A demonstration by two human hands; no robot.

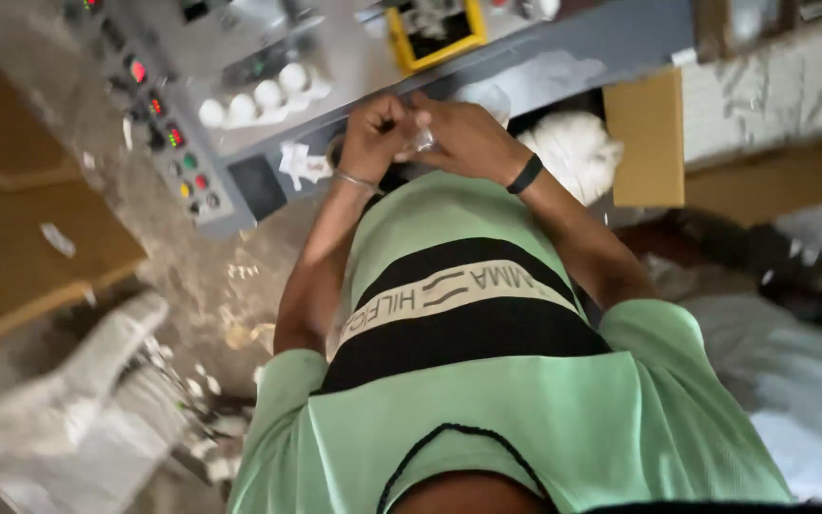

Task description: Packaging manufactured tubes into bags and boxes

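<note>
My left hand (375,133), with a thin metal bangle on the wrist, and my right hand (468,138), with a black wristband, meet at the grey edge of a machine (563,57). Both pinch a small clear plastic piece (420,143) between the fingertips. The piece is blurred and mostly hidden by the fingers. Below the hands my green and black shirt (487,381) fills the lower middle of the view.
A grey control panel (168,143) with coloured buttons and lights sits left of the hands. A row of white round pieces (259,95) lies on the machine, a yellow-framed part (435,33) behind. White fluffy material (573,148) and a cardboard box (649,138) are right; white sacks (78,400) lower left.
</note>
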